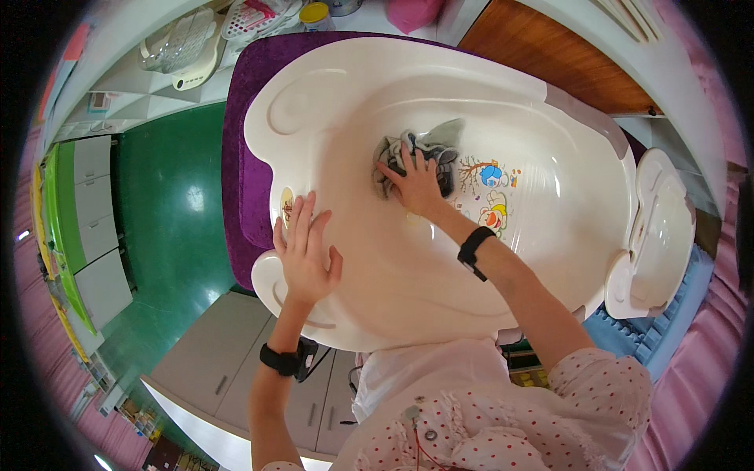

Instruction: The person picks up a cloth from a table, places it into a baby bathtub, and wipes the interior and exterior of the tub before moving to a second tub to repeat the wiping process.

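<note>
A large cream-white baby bathtub (518, 259) with cartoon pictures on its floor lies in front of me. My right hand (416, 184) presses down on a bunched grey cloth (438, 157) inside it, the fingers dug into the folds. One dark patch and a pale, thin flap of the cloth show at its far right side. Over the tub's left end, by a small sticker on the rim, my left hand (306, 255) is open with its fingers stretched out. Nothing is in that hand. Both wrists wear black bands.
Purple cloth (250, 188) lies under the tub's left end. A smaller white basin (664, 228) and a ridged blue mat (648, 334) are at the right. Grey cabinets (224, 353) stand near left. Shelves with a yellow-lidded can (316, 16) line the back.
</note>
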### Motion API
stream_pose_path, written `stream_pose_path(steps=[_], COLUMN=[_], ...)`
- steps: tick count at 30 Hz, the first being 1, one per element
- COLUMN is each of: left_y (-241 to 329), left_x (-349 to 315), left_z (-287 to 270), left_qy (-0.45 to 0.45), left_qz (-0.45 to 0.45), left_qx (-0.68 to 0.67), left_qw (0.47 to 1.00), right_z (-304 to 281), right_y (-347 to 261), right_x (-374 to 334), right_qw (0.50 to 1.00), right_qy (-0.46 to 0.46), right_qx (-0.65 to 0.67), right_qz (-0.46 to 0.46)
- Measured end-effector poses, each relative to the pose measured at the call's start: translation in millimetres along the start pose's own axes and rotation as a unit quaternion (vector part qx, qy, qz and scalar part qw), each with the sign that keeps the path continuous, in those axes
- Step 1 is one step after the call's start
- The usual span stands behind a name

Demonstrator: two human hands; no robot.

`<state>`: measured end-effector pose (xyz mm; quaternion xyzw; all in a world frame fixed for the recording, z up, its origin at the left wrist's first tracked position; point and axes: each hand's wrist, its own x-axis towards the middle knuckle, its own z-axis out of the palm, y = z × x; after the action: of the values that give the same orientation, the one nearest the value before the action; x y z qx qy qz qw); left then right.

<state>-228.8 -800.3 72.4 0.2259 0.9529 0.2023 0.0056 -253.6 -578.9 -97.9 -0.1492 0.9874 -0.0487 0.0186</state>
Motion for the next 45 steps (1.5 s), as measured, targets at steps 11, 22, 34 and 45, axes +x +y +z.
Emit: stream_pose_path(steps=[11, 22, 34, 45], left_y=[1, -4, -3, -5], left_x=[-4, -7, -4, -3], left_z=[-1, -1, 0, -1], left_qy=[0.007, 0.023, 0.029, 0.025], left_qz=[0.002, -0.004, 0.002, -0.001], left_qx=[0.001, -0.023, -0.025, -0.027], left_qw=[1.0, 0.999, 0.999, 0.999], right_z=[-17, -42, -10, -25], right_y=[124, 64, 45, 29], right_x=[-109, -59, -17, 1], right_qw=[0.969, 0.945, 0.986, 0.956], right_qy=[-0.205, -0.187, -0.151, -0.271], right_qx=[0.021, 0.19, -0.062, -0.105], right_qz=[0.139, 0.189, -0.024, 0.036])
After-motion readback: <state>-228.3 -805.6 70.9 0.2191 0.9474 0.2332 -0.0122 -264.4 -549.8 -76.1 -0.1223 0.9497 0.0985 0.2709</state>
